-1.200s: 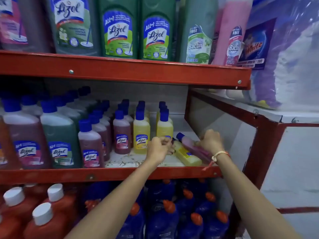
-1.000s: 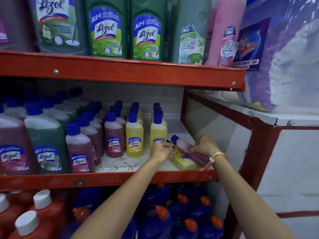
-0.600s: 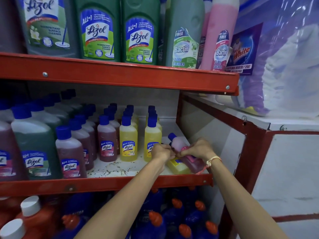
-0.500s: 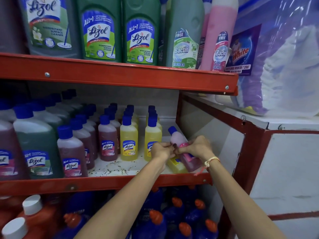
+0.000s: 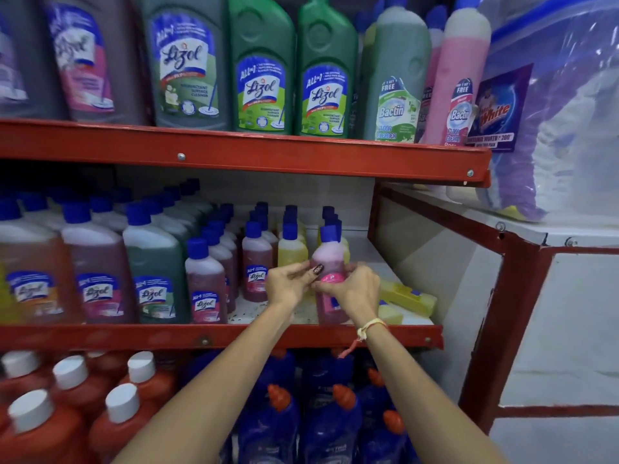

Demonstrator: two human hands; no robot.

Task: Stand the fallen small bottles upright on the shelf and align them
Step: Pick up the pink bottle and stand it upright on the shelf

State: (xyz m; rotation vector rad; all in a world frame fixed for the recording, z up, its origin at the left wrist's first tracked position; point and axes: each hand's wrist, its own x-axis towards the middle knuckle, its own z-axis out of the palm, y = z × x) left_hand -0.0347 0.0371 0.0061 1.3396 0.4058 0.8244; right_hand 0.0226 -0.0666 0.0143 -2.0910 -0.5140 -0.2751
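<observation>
A small pink bottle (image 5: 330, 259) with a blue cap stands upright near the front of the middle shelf (image 5: 217, 336). My right hand (image 5: 353, 289) wraps its lower body. My left hand (image 5: 289, 284) pinches it from the left at mid height. A small yellow bottle (image 5: 410, 298) lies on its side to the right, near the shelf's end wall. Rows of small upright bottles (image 5: 256, 259), maroon and yellow with blue caps, stand just behind and to the left.
Larger bottles (image 5: 152, 272) fill the shelf's left part. Tall Lizol and Bactin bottles (image 5: 321, 72) stand on the shelf above. Orange bottles (image 5: 127, 416) and blue bottles (image 5: 328, 420) sit below. A plastic-wrapped bag (image 5: 562, 108) rests on a white ledge to the right.
The pink bottle lay on its side across the yellow one; both hands have tipped it up to standing and shifted it left. The yellow bottle still lies flat.
</observation>
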